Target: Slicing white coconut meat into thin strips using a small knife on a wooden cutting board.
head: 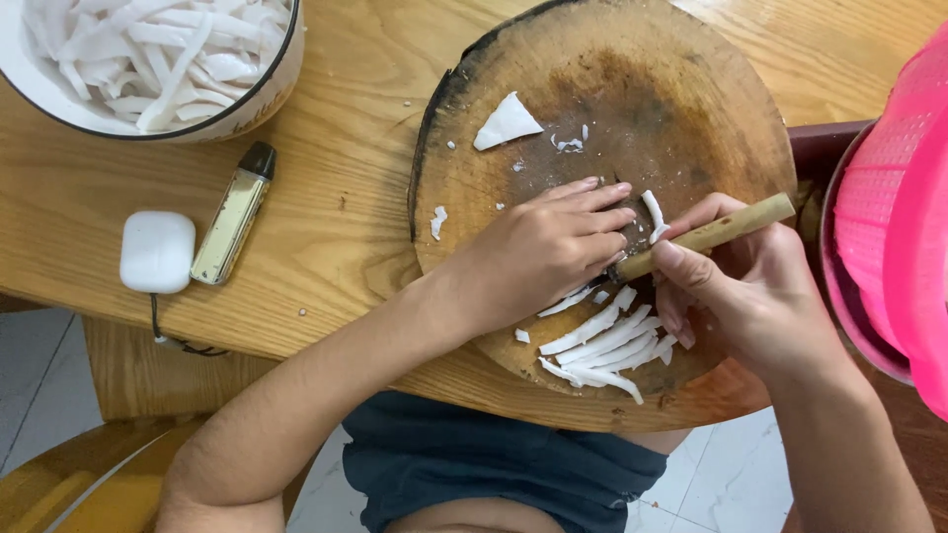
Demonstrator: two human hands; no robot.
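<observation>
Knife (706,237), gripped by right hand (750,296), handle pointing up-right, blade hidden.

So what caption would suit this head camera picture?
Left hand steadies white flesh on a round wooden chopping board while the right hand grips a wooden-handled knife above cut strips.

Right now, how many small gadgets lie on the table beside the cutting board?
2: a white rounded case and a slim gold device touching its right side, both left of the board. None seem hidden.

Left hand (545,252) lies palm-down at frame centre, fingers straight and pressed together. Right hand (743,286), centre right, is curled in a closed grip, forearm reaching from lower right.
</observation>
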